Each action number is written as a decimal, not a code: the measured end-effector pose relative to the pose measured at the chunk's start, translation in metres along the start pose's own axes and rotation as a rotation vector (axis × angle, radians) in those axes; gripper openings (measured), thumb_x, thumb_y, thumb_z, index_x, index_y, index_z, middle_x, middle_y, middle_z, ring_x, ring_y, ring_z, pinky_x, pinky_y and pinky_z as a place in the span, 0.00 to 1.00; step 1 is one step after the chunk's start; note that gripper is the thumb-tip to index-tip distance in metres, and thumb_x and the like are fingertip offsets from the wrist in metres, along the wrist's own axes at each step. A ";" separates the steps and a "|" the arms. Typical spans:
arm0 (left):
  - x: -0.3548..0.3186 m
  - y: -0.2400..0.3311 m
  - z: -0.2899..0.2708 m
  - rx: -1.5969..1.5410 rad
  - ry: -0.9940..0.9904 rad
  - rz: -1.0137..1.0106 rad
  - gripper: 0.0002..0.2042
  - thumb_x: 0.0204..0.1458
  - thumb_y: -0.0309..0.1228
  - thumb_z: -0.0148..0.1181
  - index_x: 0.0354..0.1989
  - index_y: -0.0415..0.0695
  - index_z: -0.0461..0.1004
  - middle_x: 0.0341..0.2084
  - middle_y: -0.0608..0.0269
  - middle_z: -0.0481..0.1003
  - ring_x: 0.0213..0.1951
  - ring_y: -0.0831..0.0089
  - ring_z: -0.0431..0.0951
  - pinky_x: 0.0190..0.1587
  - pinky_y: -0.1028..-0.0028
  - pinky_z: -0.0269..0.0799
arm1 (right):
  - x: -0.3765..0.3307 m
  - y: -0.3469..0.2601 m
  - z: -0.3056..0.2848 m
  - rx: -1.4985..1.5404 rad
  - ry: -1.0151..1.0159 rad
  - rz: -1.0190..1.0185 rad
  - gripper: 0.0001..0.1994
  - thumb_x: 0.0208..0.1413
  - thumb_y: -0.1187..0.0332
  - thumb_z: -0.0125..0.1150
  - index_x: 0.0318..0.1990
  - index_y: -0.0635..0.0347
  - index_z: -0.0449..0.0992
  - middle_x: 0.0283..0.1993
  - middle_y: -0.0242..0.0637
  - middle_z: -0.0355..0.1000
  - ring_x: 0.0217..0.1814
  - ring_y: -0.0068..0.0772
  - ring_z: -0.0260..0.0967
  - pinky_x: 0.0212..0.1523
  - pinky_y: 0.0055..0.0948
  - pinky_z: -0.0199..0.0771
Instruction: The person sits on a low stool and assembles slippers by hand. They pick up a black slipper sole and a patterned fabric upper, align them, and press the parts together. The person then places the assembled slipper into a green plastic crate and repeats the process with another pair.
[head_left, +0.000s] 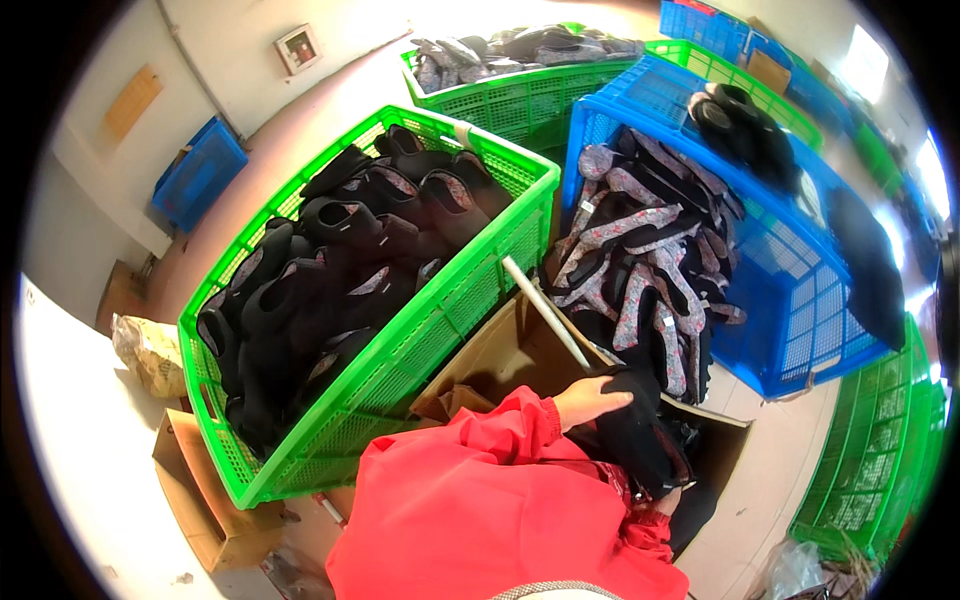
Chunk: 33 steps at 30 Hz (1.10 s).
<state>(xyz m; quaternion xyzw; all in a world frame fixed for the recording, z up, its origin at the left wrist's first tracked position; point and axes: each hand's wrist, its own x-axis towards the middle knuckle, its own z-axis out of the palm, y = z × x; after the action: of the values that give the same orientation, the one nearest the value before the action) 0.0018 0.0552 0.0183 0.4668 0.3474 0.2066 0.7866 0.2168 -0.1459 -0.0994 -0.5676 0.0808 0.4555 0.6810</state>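
Note:
My left hand (592, 402), in a red sleeve, closes on the upper edge of a black soft fabric piece (640, 440); its fingertips are partly hidden. My right hand (664, 500) is at the lower end of the same piece, its fingers mostly covered by the fabric but bent around its edge. The piece hangs over an open cardboard box (732, 436) with more black material inside. Just beyond my hands lies a heap of patterned grey-and-black fabric pieces (640, 230), spilling from a blue crate (770, 345) tipped on its side.
A large green crate (440, 340) full of black fabric pieces stands at the left. A white pole (545, 312) leans beside it. Farther back is another green crate (500, 105) of patterned pieces; black items (745, 130) lie on the blue crate. Green crates (860, 460) stand at the right.

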 end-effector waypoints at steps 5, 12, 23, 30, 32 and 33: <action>-0.008 0.011 -0.016 0.378 -0.051 -0.251 0.26 0.51 0.48 0.62 0.48 0.37 0.74 0.24 0.62 0.74 0.15 0.77 0.70 0.17 0.77 0.65 | 0.052 0.029 -0.070 -0.096 0.008 0.304 0.23 0.58 0.42 0.48 0.45 0.52 0.72 0.31 0.34 0.74 0.19 0.35 0.69 0.13 0.27 0.66; -0.020 0.043 -0.056 -0.064 0.394 0.109 0.20 0.55 0.42 0.61 0.49 0.40 0.71 0.33 0.64 0.76 0.20 0.80 0.71 0.21 0.79 0.69 | -0.005 0.010 -0.003 0.021 0.091 0.308 0.18 0.63 0.48 0.48 0.53 0.44 0.71 0.35 0.23 0.75 0.14 0.20 0.55 0.10 0.22 0.48; -0.030 0.054 -0.106 -0.787 0.889 0.640 0.21 0.59 0.34 0.56 0.59 0.49 0.60 0.46 0.62 0.73 0.39 0.69 0.77 0.40 0.69 0.74 | -0.005 0.011 0.005 -0.007 0.013 0.332 0.12 0.62 0.57 0.52 0.48 0.48 0.73 0.32 0.25 0.76 0.16 0.22 0.62 0.09 0.22 0.48; -0.006 0.027 -0.077 -0.369 0.767 0.450 0.21 0.58 0.27 0.56 0.60 0.44 0.62 0.42 0.62 0.75 0.35 0.75 0.76 0.36 0.77 0.70 | 0.016 0.026 -0.019 0.045 0.000 0.266 0.10 0.61 0.60 0.56 0.46 0.49 0.75 0.35 0.30 0.77 0.20 0.21 0.68 0.10 0.18 0.49; -0.007 0.034 -0.076 -0.227 0.723 0.511 0.18 0.57 0.25 0.56 0.57 0.42 0.65 0.40 0.63 0.75 0.36 0.76 0.75 0.38 0.78 0.72 | -0.005 0.015 -0.003 0.051 -0.010 0.266 0.10 0.61 0.60 0.55 0.46 0.49 0.75 0.35 0.29 0.77 0.21 0.20 0.68 0.11 0.18 0.49; -0.008 0.038 -0.080 -0.054 0.717 0.578 0.18 0.57 0.25 0.56 0.56 0.42 0.66 0.39 0.63 0.75 0.37 0.77 0.76 0.39 0.77 0.72 | 0.001 0.019 -0.008 0.053 -0.008 0.261 0.10 0.61 0.60 0.55 0.47 0.50 0.74 0.35 0.30 0.77 0.21 0.20 0.68 0.11 0.18 0.49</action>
<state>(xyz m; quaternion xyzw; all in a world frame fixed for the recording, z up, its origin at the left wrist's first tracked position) -0.0626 0.1149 0.0286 0.4229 0.4476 0.5748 0.5389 0.2076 -0.1535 -0.1159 -0.5322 0.1630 0.5402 0.6311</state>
